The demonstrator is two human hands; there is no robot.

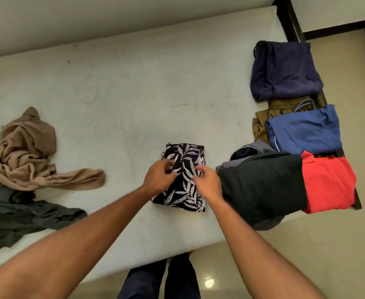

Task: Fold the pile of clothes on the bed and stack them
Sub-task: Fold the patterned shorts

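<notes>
A black garment with a white leaf print [184, 156] lies folded into a small rectangle near the front edge of the white mattress [117, 89]. My left hand [159, 179] rests on its left side with fingers loosely curled. My right hand [207, 182] hovers over its right side, fingers relaxed and a little blurred. Neither hand plainly grips the cloth. At the left lie unfolded clothes: a crumpled tan garment [24, 152] and a dark grey one [17, 219].
Folded clothes sit along the bed's right end: a navy piece [285, 70], an olive one [263, 124] under a blue one [304, 130], a black piece [263, 186] over grey, and a red one [330, 184]. Tiled floor lies beyond. A dark bed frame runs along the right edge.
</notes>
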